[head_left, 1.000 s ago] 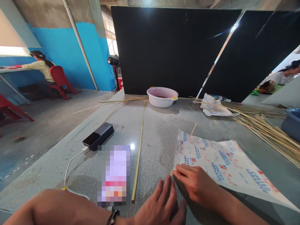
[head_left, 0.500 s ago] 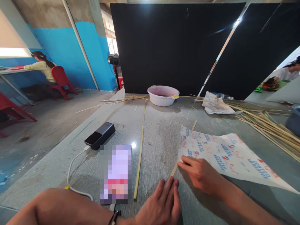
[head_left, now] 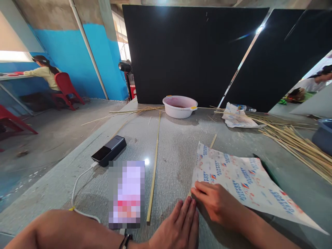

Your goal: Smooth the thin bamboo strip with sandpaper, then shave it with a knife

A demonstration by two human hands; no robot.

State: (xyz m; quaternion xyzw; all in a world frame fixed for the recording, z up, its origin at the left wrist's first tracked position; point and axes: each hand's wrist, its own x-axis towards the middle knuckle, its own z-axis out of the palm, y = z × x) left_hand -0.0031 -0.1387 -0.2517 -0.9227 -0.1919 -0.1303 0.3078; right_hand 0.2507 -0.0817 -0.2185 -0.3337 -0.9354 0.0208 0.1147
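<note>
In the head view a narrow bamboo strip (head_left: 213,141) lies on the table, partly hidden by a sheet of sandpaper (head_left: 233,176) with its printed backing facing up. My right hand (head_left: 211,200) has its fingers closed on the near left corner of the sheet, right over the strip. Just beside it, my left hand (head_left: 177,224) lies flat with fingers stretched out, the fingertips on the strip's near part. The palm covers the strip's near end. A second bamboo strip (head_left: 154,169) rests on the table to the left, apart from both hands.
A phone (head_left: 129,193) and a black power bank (head_left: 109,151) with a white cable (head_left: 75,193) are at left. Farther back stands a white basin (head_left: 178,112). Bamboo strips (head_left: 298,145), another paper sheet (head_left: 237,116) and a dark container (head_left: 323,135) are at right.
My right hand has slid toward me along the strip, drawing the sandpaper with it. A dark green edge now shows behind the sheet. My left hand stays almost in place.
</note>
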